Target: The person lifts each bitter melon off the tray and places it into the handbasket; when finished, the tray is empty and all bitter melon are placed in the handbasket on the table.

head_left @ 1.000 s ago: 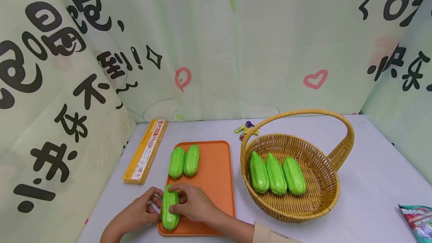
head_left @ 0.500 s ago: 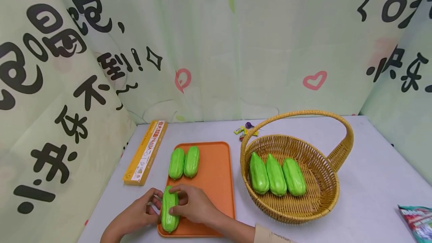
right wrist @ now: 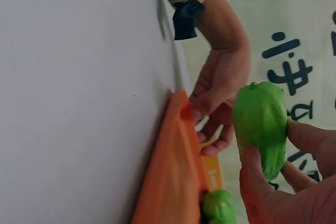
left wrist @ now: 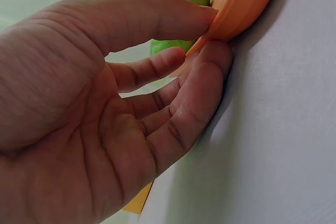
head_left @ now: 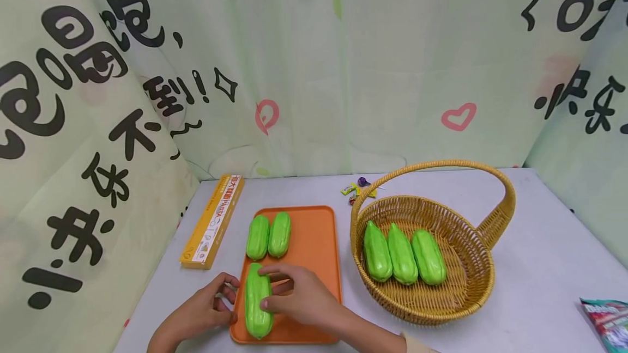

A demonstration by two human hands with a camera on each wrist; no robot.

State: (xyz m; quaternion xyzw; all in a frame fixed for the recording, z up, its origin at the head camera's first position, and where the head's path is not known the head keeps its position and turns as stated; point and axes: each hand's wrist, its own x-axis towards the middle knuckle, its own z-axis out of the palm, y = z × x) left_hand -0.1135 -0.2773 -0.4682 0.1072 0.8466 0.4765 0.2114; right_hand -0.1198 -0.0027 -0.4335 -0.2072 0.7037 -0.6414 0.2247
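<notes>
In the head view my right hand (head_left: 306, 299) grips a green papaya (head_left: 257, 304) by its right side, thumb and fingers around it. From the right wrist view this papaya (right wrist: 260, 119) is held up off the orange tray (right wrist: 170, 182). My left hand (head_left: 198, 312) is at the left rim of the tray (head_left: 314, 244). In the left wrist view its thumb (left wrist: 173, 22) lies on the rim and its fingertips press the outside, pinching the tray edge. Two more papayas, a left one (head_left: 257, 237) and a right one (head_left: 279, 235), lie side by side at the tray's far left.
Right of the tray stands a wicker basket (head_left: 471, 298) with a tall handle, holding three green papayas (head_left: 403, 255). A yellow pasta box (head_left: 212, 222) lies to the left. Small wrapped candies (head_left: 349, 189) sit behind the basket; a colourful packet (head_left: 608, 320) is at the right edge.
My right hand has carried the papaya up and to the right, away from the tray's left rim. The left hand has stayed at the rim.
</notes>
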